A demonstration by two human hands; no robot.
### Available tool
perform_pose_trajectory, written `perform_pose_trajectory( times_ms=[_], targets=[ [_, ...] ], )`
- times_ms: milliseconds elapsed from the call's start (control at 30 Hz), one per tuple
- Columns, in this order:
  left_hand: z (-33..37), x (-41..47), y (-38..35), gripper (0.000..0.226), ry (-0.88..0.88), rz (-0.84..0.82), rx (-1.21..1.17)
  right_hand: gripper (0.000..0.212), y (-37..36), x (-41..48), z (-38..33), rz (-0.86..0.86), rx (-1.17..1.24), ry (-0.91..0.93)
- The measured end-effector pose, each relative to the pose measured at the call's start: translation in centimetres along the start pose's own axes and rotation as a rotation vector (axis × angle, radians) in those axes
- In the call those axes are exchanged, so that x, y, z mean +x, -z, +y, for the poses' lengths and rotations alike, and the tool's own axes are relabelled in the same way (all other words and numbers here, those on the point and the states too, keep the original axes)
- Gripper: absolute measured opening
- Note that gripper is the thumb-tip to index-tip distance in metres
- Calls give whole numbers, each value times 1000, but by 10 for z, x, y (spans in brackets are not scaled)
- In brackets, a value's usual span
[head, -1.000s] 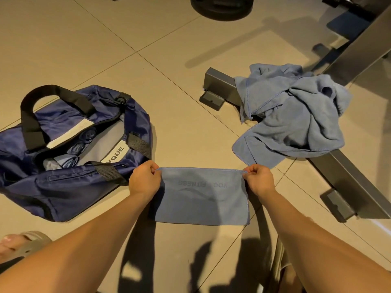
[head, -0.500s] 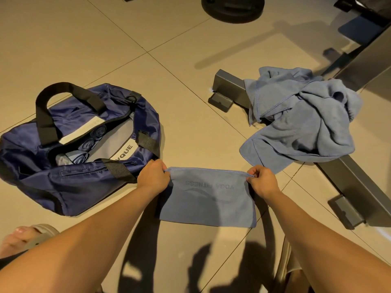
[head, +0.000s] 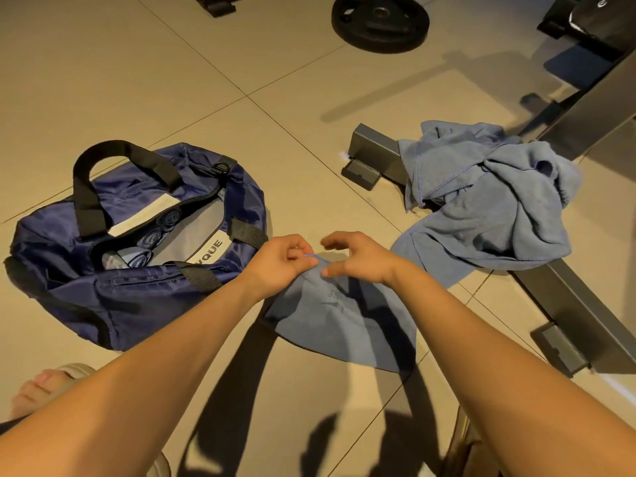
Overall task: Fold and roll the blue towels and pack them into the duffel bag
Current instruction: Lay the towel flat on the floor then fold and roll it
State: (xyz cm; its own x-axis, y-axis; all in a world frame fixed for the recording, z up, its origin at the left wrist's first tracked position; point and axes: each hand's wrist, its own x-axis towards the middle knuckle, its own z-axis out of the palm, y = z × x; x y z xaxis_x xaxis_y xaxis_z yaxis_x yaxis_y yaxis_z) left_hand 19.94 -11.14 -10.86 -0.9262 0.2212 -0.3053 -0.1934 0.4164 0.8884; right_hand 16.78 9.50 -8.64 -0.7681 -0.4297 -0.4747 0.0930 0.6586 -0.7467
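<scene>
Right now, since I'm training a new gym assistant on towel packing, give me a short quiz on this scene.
1. True or false: the duffel bag is zipped shut.
2. The unfolded towel pile lies: A) on a chair; B) across a grey metal frame; C) inside the bag.
3. Which hand pinches the top of the folded towel?
Key: 1 false, it gapes open with rolled towels inside; 2 B; 3 the left hand.
</scene>
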Motion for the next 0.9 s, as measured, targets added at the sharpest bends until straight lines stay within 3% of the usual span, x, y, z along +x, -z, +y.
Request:
perform_pose_trajectory(
  times_ms=[100,167,267,333,400,533,667,800,900],
  targets=[
    [12,-5,-5,13,-56,-12,-59,29,-3,6,-13,-77,34,45],
    [12,-10,-6,21,2,7,-111,13,-2,7,-16,-66,47,47],
    [-5,-22,0,40,163,-132,-34,10,1,1,-18,-56,78,26],
    [-18,-32,7,50,170,-263,102,8,4,-6,-17,-32,111,1],
    [-16,-36,17,47,198,-282,119,8,12,-15,-19,30,130,-28],
    [28,-27,54,19,145,-177,128,17,48,-31,-32,145,127,-6],
    [89,-20,86,26,11,11,204,16,85,-54,-68,292,178,117],
    [143,-26,100,18,-197,282,108,18,109,-73,-99,510,286,272],
    [162,-38,99,9,-374,394,124,25,118,-86,-105,616,370,333]
  ],
)
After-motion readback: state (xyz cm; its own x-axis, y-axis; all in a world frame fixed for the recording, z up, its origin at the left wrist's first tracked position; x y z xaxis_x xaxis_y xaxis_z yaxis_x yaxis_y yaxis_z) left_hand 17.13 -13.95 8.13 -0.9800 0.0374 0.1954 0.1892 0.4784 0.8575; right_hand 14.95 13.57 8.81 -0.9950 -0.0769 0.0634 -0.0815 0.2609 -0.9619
